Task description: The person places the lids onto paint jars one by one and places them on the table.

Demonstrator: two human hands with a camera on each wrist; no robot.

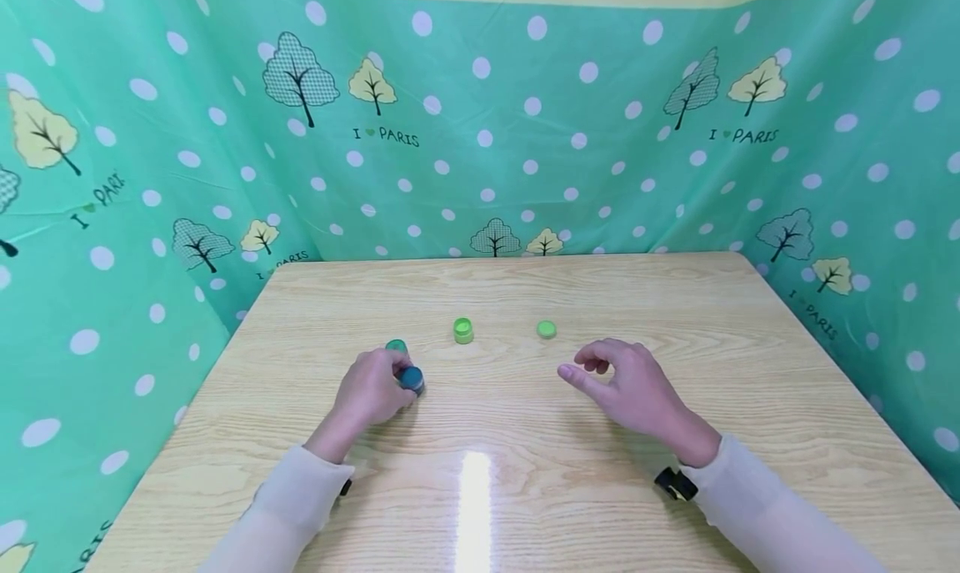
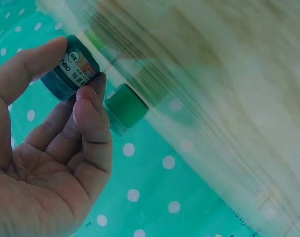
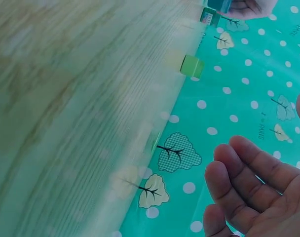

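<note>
Left hand: the left hand is partly closed, thumb and fingers pinching a small, round, dark blue jar by its sides; the remaining fingers are bent loosely.
Blue jar: left of the table's middle, between the left thumb and fingertips, with a printed paper label round its wall in the left wrist view; whether its base touches the table cannot be told.
Green jar: a small, round jar with a deep green cap is just beside the blue one, on its far side, close to the left fingers.
Right hand: the right hand is loosely open and has hold of nothing, thumb apart from the gently bent fingers, over the right half of the table.
Lid: a flat, round, light green lid lies beyond the right thumb, near that hand but apart from it.
Light green jar: a small, round, light green jar stands upright between the green jar and the lid, touching neither.
Wrists: white sleeves, with a black device at the right cuff.
Table: pale, wood-grained tabletop, a bright strip of reflected light at the near middle.
Backdrop: teal fabric curtain with pale dots, printed trees and "I PARIS" lettering.
</note>
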